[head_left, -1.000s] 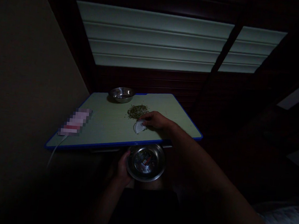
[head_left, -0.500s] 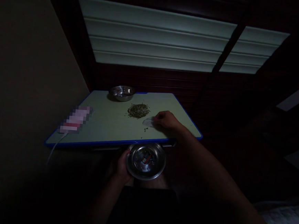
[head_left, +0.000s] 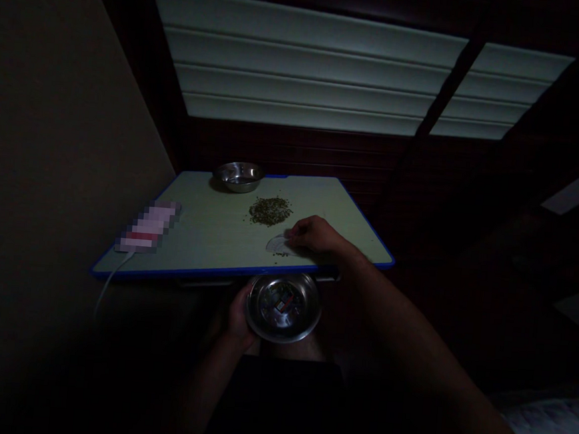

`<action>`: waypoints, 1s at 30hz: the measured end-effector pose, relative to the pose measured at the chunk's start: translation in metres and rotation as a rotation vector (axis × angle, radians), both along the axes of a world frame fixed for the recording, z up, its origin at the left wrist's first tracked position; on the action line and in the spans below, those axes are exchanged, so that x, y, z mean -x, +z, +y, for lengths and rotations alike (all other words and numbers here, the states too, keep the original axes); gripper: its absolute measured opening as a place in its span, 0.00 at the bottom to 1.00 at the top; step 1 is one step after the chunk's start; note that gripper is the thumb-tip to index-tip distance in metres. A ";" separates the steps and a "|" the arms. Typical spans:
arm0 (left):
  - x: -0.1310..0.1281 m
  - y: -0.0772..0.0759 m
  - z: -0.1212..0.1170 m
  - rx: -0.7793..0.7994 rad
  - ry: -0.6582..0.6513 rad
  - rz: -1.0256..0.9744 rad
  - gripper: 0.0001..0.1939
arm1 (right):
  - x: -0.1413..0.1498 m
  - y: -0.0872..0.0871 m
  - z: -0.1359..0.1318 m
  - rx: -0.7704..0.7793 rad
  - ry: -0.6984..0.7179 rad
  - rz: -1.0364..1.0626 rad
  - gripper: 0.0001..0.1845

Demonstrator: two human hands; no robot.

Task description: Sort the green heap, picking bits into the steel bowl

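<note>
My right hand (head_left: 315, 234) pinches a clear, half-round protractor (head_left: 278, 244) flat against the table top. A few loose beans or seeds (head_left: 280, 254) lie along its near edge. Beyond it is a heap of small greenish-brown beans or seeds (head_left: 270, 211); the dim light hides their exact kind. Below the table's front edge, my left hand (head_left: 242, 315) grips the rim of a shiny steel bowl (head_left: 305, 328) from the left side. Something dark with a reddish patch shows on the bowl's bottom, perhaps a label or reflection.
The pale table (head_left: 193, 229) has a blue edge. A second steel bowl (head_left: 238, 178) stands at its back left. A blurred-out phone-like object (head_left: 149, 226) with a white cable (head_left: 108, 282) lies at the left. Slatted dark-framed doors (head_left: 301, 71) rise behind.
My right hand has moved the protractor left and slightly nearer the front edge, over to the stray beans. My left hand still holds the bowl in place.
</note>
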State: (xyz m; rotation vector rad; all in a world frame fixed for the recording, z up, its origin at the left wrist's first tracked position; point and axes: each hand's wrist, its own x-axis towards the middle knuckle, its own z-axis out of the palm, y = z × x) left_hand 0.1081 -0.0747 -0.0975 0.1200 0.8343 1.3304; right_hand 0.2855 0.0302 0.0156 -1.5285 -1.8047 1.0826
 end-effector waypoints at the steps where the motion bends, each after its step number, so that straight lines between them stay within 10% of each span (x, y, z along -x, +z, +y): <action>1: 0.000 -0.001 0.000 0.001 -0.001 -0.002 0.11 | 0.000 0.001 -0.001 0.001 0.001 -0.008 0.07; 30: 0.000 -0.002 -0.002 -0.014 0.002 -0.007 0.12 | -0.003 0.005 -0.015 0.104 0.146 0.076 0.08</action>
